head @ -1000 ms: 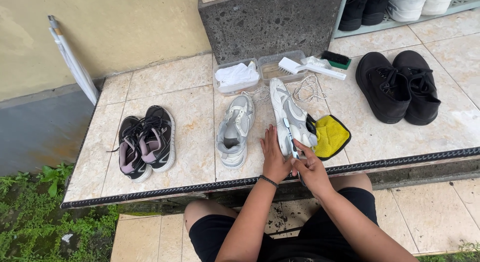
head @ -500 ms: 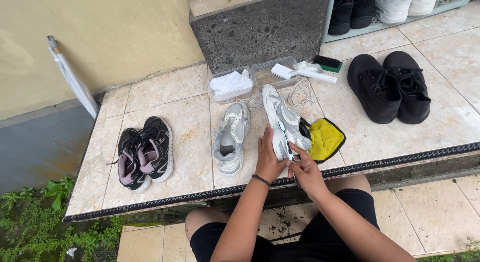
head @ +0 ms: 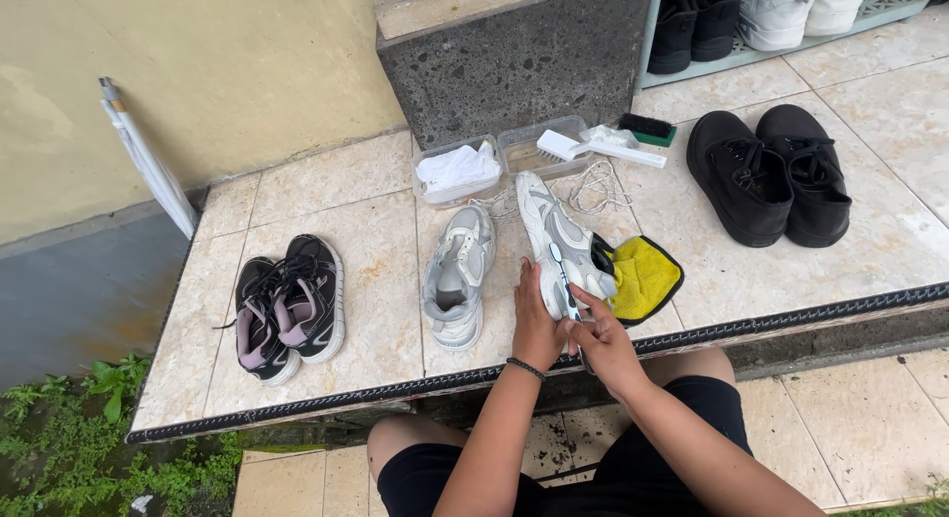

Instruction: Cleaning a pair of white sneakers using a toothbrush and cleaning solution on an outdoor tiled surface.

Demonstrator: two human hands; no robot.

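Observation:
A white and grey sneaker (head: 554, 225) lies tilted on the tiled ledge (head: 366, 211) in front of me. My left hand (head: 537, 324) grips its heel end. My right hand (head: 605, 334) holds a small toothbrush-like brush (head: 560, 268) laid against the sneaker's side. The matching sneaker (head: 457, 275) stands upright just left of it. A yellow cloth with a black border (head: 645, 277) lies to the right, touching the held sneaker. Loose white laces (head: 596, 186) lie behind the sneaker's toe.
Black and pink sneakers (head: 287, 304) sit at the left, a pair of black shoes (head: 771, 176) at the right. Two clear tubs (head: 457, 173), a white brush (head: 593, 147) and a black-bristled brush (head: 647, 129) lie before a stone block (head: 514, 57). A folded white umbrella (head: 148, 166) leans on the wall.
Both hands stay on the white sneaker, and the right hand has shifted slightly with the brush along its side. The view has drifted a little.

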